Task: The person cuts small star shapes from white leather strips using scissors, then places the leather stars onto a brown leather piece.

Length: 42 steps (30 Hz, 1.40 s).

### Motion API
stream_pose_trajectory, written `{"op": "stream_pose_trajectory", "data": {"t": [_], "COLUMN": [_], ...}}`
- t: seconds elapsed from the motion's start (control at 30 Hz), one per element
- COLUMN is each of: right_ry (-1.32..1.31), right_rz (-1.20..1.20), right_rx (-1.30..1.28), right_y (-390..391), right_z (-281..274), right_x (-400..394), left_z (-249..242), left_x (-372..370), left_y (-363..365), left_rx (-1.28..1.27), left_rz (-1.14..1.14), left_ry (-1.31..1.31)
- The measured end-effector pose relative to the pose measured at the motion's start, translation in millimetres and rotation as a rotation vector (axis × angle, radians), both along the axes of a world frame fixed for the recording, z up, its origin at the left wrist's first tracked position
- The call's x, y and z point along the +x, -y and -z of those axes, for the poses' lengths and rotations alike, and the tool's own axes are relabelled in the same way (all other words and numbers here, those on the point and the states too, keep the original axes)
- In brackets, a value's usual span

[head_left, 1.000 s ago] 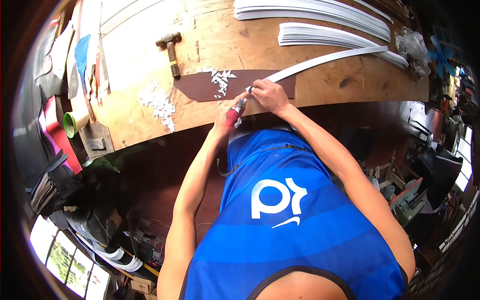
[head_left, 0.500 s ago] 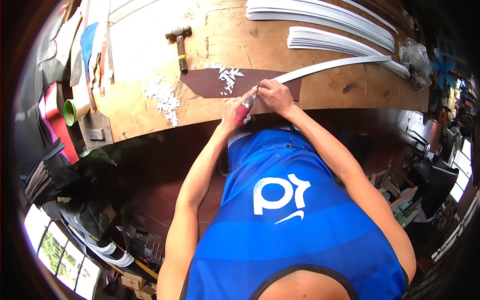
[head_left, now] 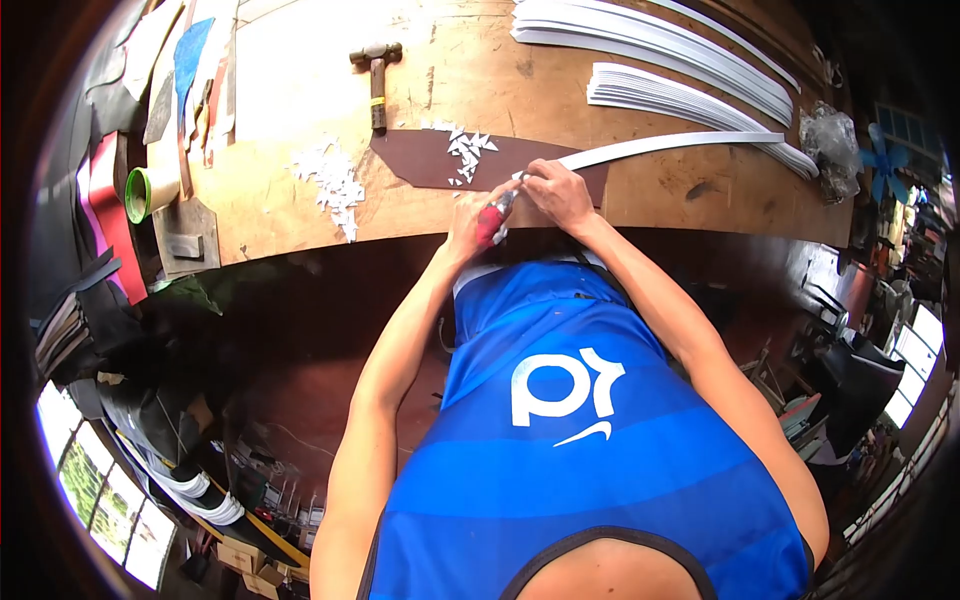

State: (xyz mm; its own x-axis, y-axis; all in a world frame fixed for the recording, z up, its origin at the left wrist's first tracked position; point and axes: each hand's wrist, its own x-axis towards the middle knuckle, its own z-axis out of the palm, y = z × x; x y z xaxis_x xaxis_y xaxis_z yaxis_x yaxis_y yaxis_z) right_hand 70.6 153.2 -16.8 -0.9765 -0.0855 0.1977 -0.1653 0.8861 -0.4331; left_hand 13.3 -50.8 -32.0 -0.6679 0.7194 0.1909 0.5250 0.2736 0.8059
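Observation:
My left hand (head_left: 467,222) is closed around a red-handled tool (head_left: 491,222) that looks like snips; its tip points toward my other hand. Beside it, my right hand (head_left: 560,197) pinches the near end of a long white strip (head_left: 660,146). The two hands almost meet at the table's front edge, and the fingers hide the tool's jaws and the strip's end. Beneath and behind them lies a flat dark brown piece (head_left: 420,160). Small white triangular scraps (head_left: 467,150) are scattered on it, with a larger heap of white scraps (head_left: 332,182) on the wood to the left.
A hammer (head_left: 377,90) lies on the wooden table (head_left: 300,215) beyond the scraps. Stacked white strips (head_left: 650,45) and a second bundle (head_left: 680,100) rest at the back right, near crumpled clear plastic (head_left: 828,150). A green-rimmed roll (head_left: 138,195) sits at the left.
The view has turned slightly, shifting the table and its things in the frame. Both hands stay close together, still on the tool and the white strip.

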Motion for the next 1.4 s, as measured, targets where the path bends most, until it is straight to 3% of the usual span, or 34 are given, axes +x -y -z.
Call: {"op": "stream_pose_trajectory", "data": {"t": [0.1,0.13,0.2,0.33,0.47,0.73,0.77,0.8,0.87,0.93,1.03,1.07,1.2,1.27,1.4], "right_ry": [0.008,0.022,0.011,0.005,0.021,0.039,0.028,0.016,0.022,0.022,0.022,0.019,-0.019,-0.04,-0.058], "right_rz": [-0.016,-0.014,-0.013,-0.01,-0.008,-0.025,-0.041,-0.057,-0.082,-0.14,-0.264,-0.281,-0.451,-0.522,-0.671], "right_rx": [0.002,0.011,-0.007,0.022,-0.003,0.011,0.015,0.018,-0.001,0.003,-0.014,-0.022,-0.043,-0.057,0.006], "right_y": [1,0,-2,2,1,-2,-4,-5,-7,-12,-21,-24,-37,-42,-48], "right_z": [2,2,2,2,-2,2,2,2,3,1,-2,-2,2,7,14], "right_x": [3,2,1,2,1,0,0,-1,0,-3,-9,-12,-20,-27,-35], "left_z": [-12,-5,2,-12,9,1,3,4,5,7,-11,-19,-35,-30,-5], "left_x": [-3,-1,6,2,14,12,10,8,1,-7,-15,-10,35,63,99], "left_y": [1,4,6,3,16,19,22,18,8,2,8,3,-3,-24,-54], "left_rx": [-0.236,-0.235,0.059,-0.154,-0.1,-0.076,-0.134,-0.134,0.018,0.033,0.131,0.313,0.016,0.155,0.185], "left_rz": [0.06,0.051,-0.034,0.028,0.005,-0.031,-0.01,-0.017,-0.084,-0.098,-0.284,-0.414,-0.639,-0.738,-0.904], "left_ry": [0.097,0.093,-0.083,0.099,0.036,0.013,0.238,0.237,0.604,0.557,0.484,0.474,0.394,0.254,0.284]}}
